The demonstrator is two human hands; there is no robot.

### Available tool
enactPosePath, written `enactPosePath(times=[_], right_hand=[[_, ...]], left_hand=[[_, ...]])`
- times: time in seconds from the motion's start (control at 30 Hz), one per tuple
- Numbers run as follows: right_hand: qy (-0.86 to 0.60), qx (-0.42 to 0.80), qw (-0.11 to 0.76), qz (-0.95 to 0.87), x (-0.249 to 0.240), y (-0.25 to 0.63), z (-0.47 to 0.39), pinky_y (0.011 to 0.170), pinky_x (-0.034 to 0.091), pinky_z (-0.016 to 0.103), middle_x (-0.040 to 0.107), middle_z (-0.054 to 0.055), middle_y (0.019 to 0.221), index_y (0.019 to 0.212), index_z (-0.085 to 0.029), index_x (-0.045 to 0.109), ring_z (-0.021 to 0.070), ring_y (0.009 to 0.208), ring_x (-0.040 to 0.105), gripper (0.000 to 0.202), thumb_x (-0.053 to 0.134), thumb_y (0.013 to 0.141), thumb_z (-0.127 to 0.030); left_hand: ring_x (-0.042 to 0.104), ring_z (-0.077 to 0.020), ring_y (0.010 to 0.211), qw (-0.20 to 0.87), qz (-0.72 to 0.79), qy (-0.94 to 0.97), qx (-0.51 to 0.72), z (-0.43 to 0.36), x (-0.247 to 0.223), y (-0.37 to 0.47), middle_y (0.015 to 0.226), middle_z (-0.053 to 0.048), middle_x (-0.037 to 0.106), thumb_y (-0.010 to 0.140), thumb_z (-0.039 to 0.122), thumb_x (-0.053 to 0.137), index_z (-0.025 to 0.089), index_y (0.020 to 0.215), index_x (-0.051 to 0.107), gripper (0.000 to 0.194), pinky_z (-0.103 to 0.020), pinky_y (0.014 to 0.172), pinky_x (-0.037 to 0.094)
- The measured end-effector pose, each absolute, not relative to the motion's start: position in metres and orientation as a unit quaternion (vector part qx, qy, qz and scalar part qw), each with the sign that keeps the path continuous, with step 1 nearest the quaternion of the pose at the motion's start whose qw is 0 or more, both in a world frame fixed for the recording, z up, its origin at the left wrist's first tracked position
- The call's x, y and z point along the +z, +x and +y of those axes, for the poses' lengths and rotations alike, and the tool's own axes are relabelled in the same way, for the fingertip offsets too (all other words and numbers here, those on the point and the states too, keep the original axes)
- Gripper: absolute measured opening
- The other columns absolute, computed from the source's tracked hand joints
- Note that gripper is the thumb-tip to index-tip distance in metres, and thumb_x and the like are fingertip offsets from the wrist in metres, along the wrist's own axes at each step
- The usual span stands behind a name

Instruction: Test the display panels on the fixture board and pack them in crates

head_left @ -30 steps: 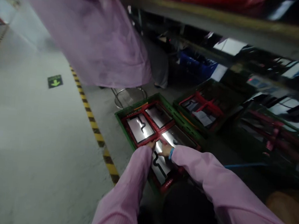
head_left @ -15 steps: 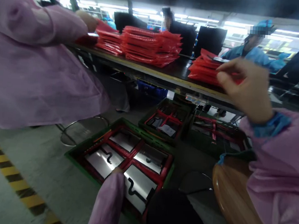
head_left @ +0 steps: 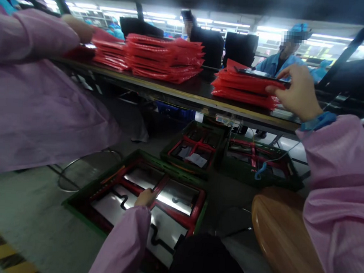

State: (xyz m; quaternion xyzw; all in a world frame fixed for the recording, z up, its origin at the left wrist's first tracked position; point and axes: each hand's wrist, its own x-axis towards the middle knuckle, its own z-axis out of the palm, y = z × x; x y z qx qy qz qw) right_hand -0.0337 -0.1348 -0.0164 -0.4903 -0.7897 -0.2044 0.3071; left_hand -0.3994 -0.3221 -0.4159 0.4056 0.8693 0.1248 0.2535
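Observation:
My right hand is at the right end of a stack of red plastic bags on the bench. Its thumb and fingers pinch the edge of a thin flat panel lying on top of the stack. Low in the view, my left hand reaches into a green crate, its fingers closed at the red divider near the middle; the fingertips are partly hidden. Shiny silver panels, some with a black curved strip, lie in the crate's compartments.
Taller red bag piles stand on the bench. Two more green crates sit beneath it. A wooden stool is at right, near a blue coiled cord. A co-worker in a pink smock stands at left.
My right hand has come down to the panel's edge and closed on it. My left hand has moved farther over the crate to the divider. The view has shifted right.

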Motion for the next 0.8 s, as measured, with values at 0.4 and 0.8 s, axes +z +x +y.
enactPosePath(times=[0.4,0.8], right_hand=[[-0.435,-0.237,0.371,-0.785,-0.014,-0.030,-0.125,0.100,0.041,0.034,0.055,0.014,0.130,0.111,-0.004,0.068,0.0165,0.122,0.053,0.067,0.032,0.101,-0.060],[-0.560,0.045,0.398,-0.725,-0.001,-0.017,-0.123,0.084,0.047,0.037,0.061,0.025,0.130,0.134,0.006,0.050,0.0229,0.117,0.065,0.088,0.027,0.089,-0.066]], left_hand=[[0.069,-0.0239,0.109,0.199,0.795,0.480,0.312,-0.317,-0.328,-0.360,0.115,-0.007,0.076,0.094,0.044,0.045,0.021,0.106,0.070,0.036,-0.028,0.087,0.052],[0.068,-0.0248,0.107,0.190,0.759,0.510,0.358,-0.327,-0.300,-0.338,0.112,-0.008,0.076,0.094,0.042,0.046,0.021,0.103,0.069,0.033,-0.032,0.092,0.050]])
